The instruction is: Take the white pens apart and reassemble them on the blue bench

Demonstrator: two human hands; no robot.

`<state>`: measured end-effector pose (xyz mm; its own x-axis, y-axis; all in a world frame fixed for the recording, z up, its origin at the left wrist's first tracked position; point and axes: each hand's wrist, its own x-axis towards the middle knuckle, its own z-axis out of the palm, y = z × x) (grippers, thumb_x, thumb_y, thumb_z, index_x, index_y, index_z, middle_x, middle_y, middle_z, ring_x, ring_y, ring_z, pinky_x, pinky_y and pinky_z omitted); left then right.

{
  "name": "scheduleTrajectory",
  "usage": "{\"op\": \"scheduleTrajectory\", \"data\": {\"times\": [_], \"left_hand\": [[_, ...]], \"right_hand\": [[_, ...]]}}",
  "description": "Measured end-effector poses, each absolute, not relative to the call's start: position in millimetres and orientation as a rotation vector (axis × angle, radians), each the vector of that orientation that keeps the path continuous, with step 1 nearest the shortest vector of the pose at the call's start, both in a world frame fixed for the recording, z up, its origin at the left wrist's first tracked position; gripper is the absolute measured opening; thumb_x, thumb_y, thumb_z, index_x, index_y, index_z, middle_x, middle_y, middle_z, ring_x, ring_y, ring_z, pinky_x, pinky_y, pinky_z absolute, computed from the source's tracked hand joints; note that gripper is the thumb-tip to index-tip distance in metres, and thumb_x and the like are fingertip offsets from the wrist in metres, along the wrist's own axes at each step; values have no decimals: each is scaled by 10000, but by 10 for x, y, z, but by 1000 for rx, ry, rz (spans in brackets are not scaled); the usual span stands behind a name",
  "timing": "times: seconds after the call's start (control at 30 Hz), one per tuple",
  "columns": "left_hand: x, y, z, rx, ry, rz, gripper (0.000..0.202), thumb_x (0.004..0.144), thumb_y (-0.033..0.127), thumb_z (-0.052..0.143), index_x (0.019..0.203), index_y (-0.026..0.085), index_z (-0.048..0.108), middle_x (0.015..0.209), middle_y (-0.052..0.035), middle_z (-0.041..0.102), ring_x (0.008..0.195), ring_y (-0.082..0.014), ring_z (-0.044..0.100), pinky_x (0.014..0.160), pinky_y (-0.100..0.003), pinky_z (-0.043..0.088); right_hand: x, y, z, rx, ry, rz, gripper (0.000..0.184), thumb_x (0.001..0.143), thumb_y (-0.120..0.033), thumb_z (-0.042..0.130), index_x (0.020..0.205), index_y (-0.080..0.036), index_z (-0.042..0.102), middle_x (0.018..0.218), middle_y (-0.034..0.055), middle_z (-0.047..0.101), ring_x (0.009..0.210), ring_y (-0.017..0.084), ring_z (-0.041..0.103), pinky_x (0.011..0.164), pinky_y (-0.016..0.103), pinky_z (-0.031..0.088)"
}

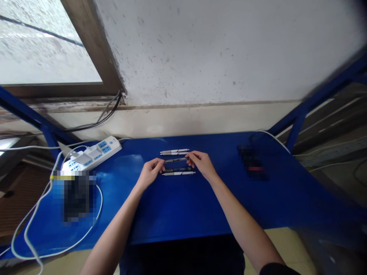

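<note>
My left hand (152, 169) pinches the left end of a dark, partly see-through pen (174, 160), and the fingers of my right hand (201, 163) are closed on its right end. The pen lies crosswise between the two hands, just over the table or on it; I cannot tell which. Beyond it, white-and-grey pens (174, 152) rest side by side. Nearer to me are a black pen (177, 169) and, right beside it, a white pen with dark marks (179, 173). All of them point left to right, roughly parallel.
The blue table (183, 210) backs onto a wall. At the left stand a white power strip (113, 143), loose white cables (101, 198) and a pixelated dark object (77, 198). Another blurred dark item (252, 162) lies right. Blue frame posts (295, 131) rise at both sides.
</note>
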<state>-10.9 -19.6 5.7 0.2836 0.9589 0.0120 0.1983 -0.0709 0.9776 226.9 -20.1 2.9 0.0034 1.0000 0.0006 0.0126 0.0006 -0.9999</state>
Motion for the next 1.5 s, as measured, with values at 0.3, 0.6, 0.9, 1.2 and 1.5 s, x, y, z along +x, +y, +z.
{"op": "scheduleTrajectory", "data": {"times": [0.3, 0.6, 0.9, 1.2, 1.5], "left_hand": [[-119, -186, 19, 1442, 1093, 943, 309, 818, 434, 621, 975, 168, 632, 727, -11, 635, 625, -130, 562, 567, -226, 408], [-136, -182, 24, 1398, 1106, 955, 283, 808, 424, 644, 905, 157, 656, 717, -15, 633, 633, -124, 552, 598, -230, 413], [-127, -177, 32, 1141, 952, 1032, 296, 758, 320, 714, 997, 159, 649, 777, -21, 644, 650, -108, 553, 629, -235, 421], [-110, -176, 95, 897, 885, 1118, 297, 695, 272, 771, 939, 136, 671, 767, -33, 668, 627, -89, 561, 617, -231, 423], [-116, -173, 70, 922, 884, 1122, 278, 705, 277, 766, 929, 138, 679, 768, -32, 668, 637, -93, 563, 625, -235, 426]], "right_hand": [[2278, -200, 22, -1252, -1229, 1216, 304, 818, -455, 610, 782, -165, 692, 582, 15, 622, 486, 107, 529, 450, 222, 394], [2271, -211, 37, -1236, -1224, 1249, 311, 814, -465, 622, 777, -165, 697, 575, 8, 610, 467, 95, 508, 450, 222, 388], [2303, -221, 93, -987, -972, 1642, 370, 819, -538, 607, 889, -183, 685, 541, -20, 539, 440, 108, 465, 411, 236, 366], [2285, -252, 119, -819, -945, 1777, 407, 909, -509, 463, 1153, -231, 633, 998, 91, 685, 920, 216, 651, 616, 272, 503], [2213, -290, 81, -837, -1048, 1687, 367, 890, -525, 495, 1057, -225, 626, 926, 79, 690, 874, 206, 665, 737, 336, 525]]}}
